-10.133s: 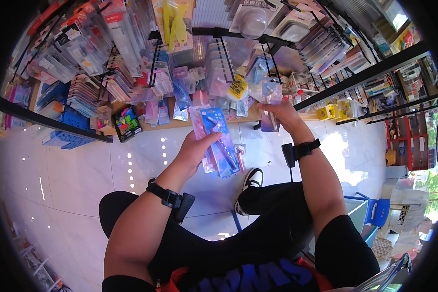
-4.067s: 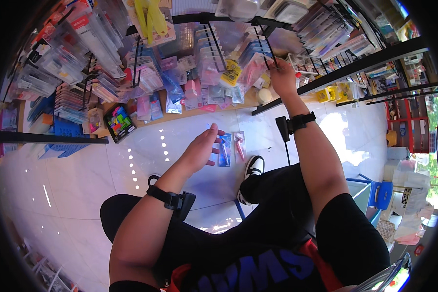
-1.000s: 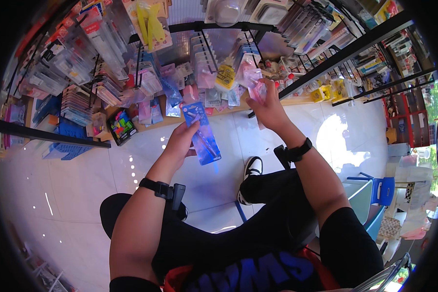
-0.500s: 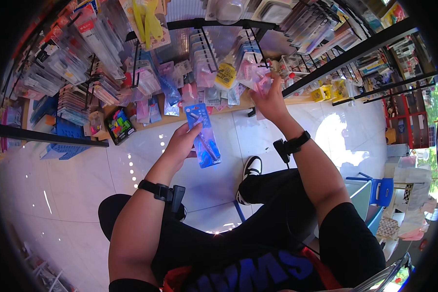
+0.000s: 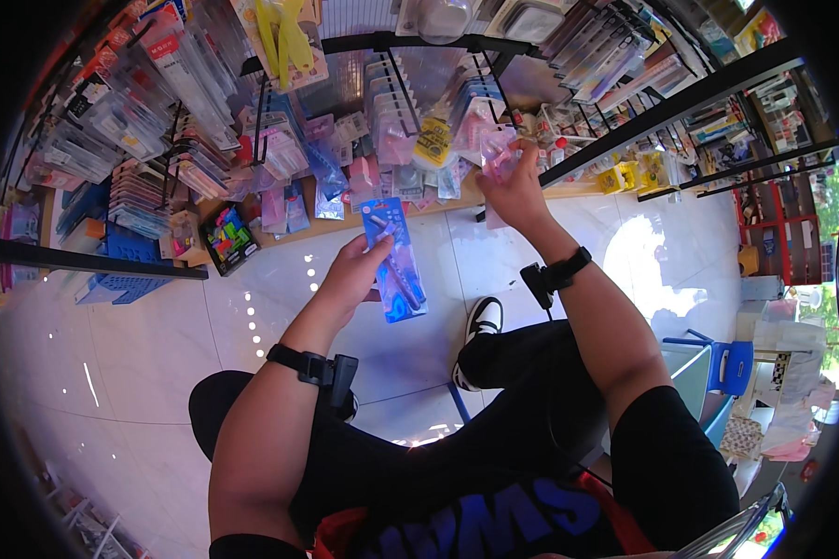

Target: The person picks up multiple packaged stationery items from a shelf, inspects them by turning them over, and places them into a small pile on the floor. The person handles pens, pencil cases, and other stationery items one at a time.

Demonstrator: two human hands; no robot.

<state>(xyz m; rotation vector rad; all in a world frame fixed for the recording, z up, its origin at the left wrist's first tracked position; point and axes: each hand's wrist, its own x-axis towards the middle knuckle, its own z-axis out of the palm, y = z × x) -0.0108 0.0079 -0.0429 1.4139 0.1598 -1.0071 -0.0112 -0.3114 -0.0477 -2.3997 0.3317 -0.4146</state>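
Observation:
Between thumb and fingers, my left hand (image 5: 354, 272) grips a blue blister card pack (image 5: 397, 265) with a slim, pen-like item under its clear plastic. The pack is held upright in front of the shelf, above the floor. Farther right, my right hand (image 5: 515, 191) is closed on a pink packet (image 5: 499, 156) at the end of a black display hook. Whether the packet still hangs on the hook I cannot tell. Just left of it hang a yellow packet (image 5: 433, 142) and several clear-pink blister packs (image 5: 391, 130).
A black rail (image 5: 667, 110) slants up at the right, close to my right hand. An open box of colourful small items (image 5: 227, 238) stands at the shelf's left. Blue baskets (image 5: 126, 265) are farther left. A blue chair (image 5: 732, 366) is at the right.
The pink packet and my right hand have shifted slightly, and the packet's face shows a little more. My left hand with the blue blister card pack has moved a touch to the right.

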